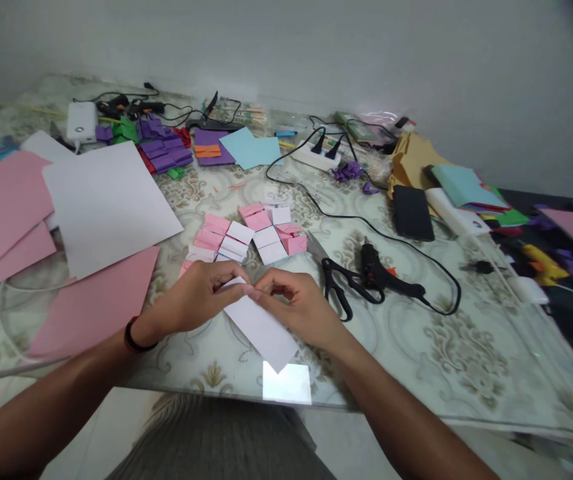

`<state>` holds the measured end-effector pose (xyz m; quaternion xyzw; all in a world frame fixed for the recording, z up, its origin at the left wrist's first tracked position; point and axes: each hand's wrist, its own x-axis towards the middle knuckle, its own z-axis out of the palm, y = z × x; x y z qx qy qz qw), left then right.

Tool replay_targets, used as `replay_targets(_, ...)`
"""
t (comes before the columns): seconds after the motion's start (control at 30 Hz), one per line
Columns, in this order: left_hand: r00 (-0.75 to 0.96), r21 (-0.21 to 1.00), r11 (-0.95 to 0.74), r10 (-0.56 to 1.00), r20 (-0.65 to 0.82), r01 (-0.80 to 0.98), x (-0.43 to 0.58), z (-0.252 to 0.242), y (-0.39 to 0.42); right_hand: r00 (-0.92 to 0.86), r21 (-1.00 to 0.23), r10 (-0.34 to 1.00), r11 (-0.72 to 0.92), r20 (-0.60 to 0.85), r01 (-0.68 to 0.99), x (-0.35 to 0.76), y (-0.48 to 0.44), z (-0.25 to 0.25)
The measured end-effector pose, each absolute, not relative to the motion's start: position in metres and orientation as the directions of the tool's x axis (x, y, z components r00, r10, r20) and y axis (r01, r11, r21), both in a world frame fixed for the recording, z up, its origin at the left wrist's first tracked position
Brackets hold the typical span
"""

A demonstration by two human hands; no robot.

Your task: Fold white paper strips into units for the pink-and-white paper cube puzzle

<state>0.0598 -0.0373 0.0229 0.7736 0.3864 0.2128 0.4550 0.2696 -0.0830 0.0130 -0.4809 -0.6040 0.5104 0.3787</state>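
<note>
A folded strip of white paper (pixel 261 327) slants down towards the table's front edge, its far end between my two hands. My left hand (pixel 204 297) pinches that end, thumb on top. Beside it, thumb tips nearly meeting, my right hand (pixel 301 303) pinches the same end from the right. Just beyond my fingers lie several small folded paper pieces, pink ones (pixel 211 231) and white ones (pixel 269 245). Black-handled scissors (pixel 336 280) rest to the right of my right hand, with a black glue gun (pixel 386 273) beside them.
Large white sheets (pixel 111 207) and pink sheets (pixel 1 213) cover the left side. Purple folded pieces (pixel 164 150), blue paper (pixel 251 148) and a power strip (pixel 316 157) sit at the back. A black cable (pixel 366 217) loops across the right, near a black phone (pixel 413 213).
</note>
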Motion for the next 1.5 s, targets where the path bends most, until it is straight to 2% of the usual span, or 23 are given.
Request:
replay_targets(0.17, 0.566, 0.863, -0.338, 0.821, 0.074, 0.376, 0.054, 0.030, -0.033, -0.261, -0.986, 0.963, -0.019, -0.062, 0.163, 0.272, -0.082, 0.016)
replay_targets(0.37, 0.203, 0.961, -0.188, 0.968, 0.147, 0.201, 0.030, 0.029, -0.008, -0.250, -0.988, 0.959, -0.106, -0.131, 0.109, 0.301, -0.076, 0.028)
replay_targets(0.5, 0.067, 0.996, -0.076, 0.995, 0.074, 0.039, 0.033, 0.024, 0.000, -0.174, -0.997, 0.984, -0.038, -0.048, 0.063, 0.314, -0.071, 0.025)
replay_targets(0.67, 0.124, 0.995, 0.065, 0.991, -0.055, -0.077, 0.048, 0.023, -0.010, -0.126, -0.988, 0.980, 0.147, 0.152, -0.048, 0.306, -0.069, 0.013)
replay_targets(0.8, 0.303, 0.990, 0.143, 0.944, -0.133, -0.011, 0.053, 0.019, -0.021, -0.205, -0.931, 0.917, 0.360, 0.343, 0.052, 0.297, -0.071, 0.013)
replay_targets(0.9, 0.472, 0.987, 0.058, 0.873, -0.123, 0.150, 0.053, 0.020, -0.026, -0.172, -0.909, 0.905, 0.408, 0.390, 0.082, 0.296, -0.073, 0.017)
replay_targets(0.97, 0.530, 0.970, -0.089, 0.847, -0.046, 0.228, 0.053, 0.026, -0.028, -0.126, -0.944, 0.941, 0.324, 0.315, 0.058, 0.297, -0.074, 0.019)
replay_targets(1.07, 0.587, 0.946, -0.274, 0.801, 0.123, 0.175, 0.053, 0.037, -0.032, -0.157, -0.976, 0.971, 0.195, 0.178, 0.099, 0.295, -0.076, 0.020)
replay_targets(1.13, 0.604, 0.938, -0.312, 0.780, 0.162, 0.152, 0.053, 0.041, -0.035, -0.208, -0.971, 0.970, 0.161, 0.123, 0.177, 0.292, -0.078, 0.021)
replay_targets(1.27, 0.553, 0.882, -0.352, 0.823, 0.132, 0.313, 0.054, 0.039, -0.040, -0.240, -0.956, 0.968, 0.135, 0.071, 0.262, 0.282, -0.082, 0.024)
replay_targets(1.4, 0.518, 0.830, -0.403, 0.839, 0.167, 0.385, 0.055, 0.034, -0.043, -0.098, -0.956, 0.989, 0.132, 0.110, 0.263, 0.275, -0.085, 0.022)
replay_targets(1.5, 0.515, 0.800, -0.472, 0.821, 0.246, 0.370, 0.056, 0.035, -0.046, -0.041, -0.937, 0.974, 0.226, 0.224, 0.265, 0.273, -0.087, 0.020)
